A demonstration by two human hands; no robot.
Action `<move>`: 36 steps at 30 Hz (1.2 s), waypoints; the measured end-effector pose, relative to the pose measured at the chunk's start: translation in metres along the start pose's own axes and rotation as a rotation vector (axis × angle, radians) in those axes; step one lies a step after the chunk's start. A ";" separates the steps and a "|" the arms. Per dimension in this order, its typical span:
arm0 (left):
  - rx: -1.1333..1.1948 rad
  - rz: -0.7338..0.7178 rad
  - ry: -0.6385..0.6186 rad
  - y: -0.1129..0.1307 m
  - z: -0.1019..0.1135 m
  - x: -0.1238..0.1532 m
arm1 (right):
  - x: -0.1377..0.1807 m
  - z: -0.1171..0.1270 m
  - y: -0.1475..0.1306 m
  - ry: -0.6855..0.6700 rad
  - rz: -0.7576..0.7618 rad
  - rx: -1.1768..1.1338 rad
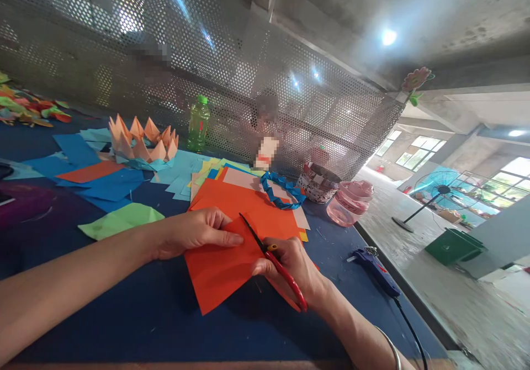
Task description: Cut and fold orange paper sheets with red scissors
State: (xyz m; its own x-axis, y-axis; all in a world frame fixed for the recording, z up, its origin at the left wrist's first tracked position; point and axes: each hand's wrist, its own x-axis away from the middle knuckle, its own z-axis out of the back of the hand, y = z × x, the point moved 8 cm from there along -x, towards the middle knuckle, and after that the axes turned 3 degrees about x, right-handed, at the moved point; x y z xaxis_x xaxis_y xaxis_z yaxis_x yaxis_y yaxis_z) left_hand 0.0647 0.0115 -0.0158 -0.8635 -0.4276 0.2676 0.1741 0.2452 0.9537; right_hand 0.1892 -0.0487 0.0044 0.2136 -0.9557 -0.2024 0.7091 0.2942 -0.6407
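My left hand point(201, 233) pinches the upper left edge of an orange-red sheet of paper point(215, 281), thumb on top. Red-handled scissors point(285, 279) with dark blades sit in my right hand point(292, 268), its fingers closed about the handles. The blades point up and left and lie against the sheet; whether they are fully closed I cannot tell. Under and behind my hands is a stack of coloured paper point(244, 201) with an orange sheet on top. A blue folded-paper ring point(285, 199) rests on the stack's right end.
An orange folded-paper crown point(143, 146), blue paper pieces point(111, 188) and a light-green sheet point(124, 221) lie left. Behind stand a green bottle point(199, 121), a patterned basket point(318, 182) and a pink container point(350, 201). A corded blue glue gun point(379, 270) lies right, near the table edge.
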 end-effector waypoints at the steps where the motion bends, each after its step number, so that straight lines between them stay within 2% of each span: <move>1: 0.001 0.000 -0.001 0.000 0.000 0.000 | 0.000 0.000 0.000 -0.001 0.002 -0.002; 26: 0.002 0.008 -0.029 -0.006 -0.002 -0.002 | -0.001 0.004 -0.004 0.018 0.011 -0.020; 28: 0.006 0.021 -0.008 -0.005 -0.001 -0.002 | -0.004 0.011 0.000 0.054 -0.027 0.007; 31: 0.047 0.032 0.062 0.000 0.007 0.000 | -0.008 0.031 0.019 0.161 -0.191 0.122; 33: 0.111 0.022 0.155 0.004 0.021 0.000 | -0.010 0.045 0.031 0.198 -0.270 0.239; 36: 0.242 -0.028 0.337 0.011 0.046 0.002 | -0.011 0.060 0.047 0.181 -0.343 0.517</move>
State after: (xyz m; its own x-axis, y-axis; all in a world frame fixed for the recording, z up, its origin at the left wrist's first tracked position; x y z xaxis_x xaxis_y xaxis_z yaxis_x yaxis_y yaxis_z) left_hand 0.0431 0.0528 -0.0112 -0.6557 -0.6884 0.3100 0.0016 0.4094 0.9124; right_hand 0.2607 -0.0251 0.0212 -0.1677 -0.9653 -0.2001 0.9588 -0.1124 -0.2610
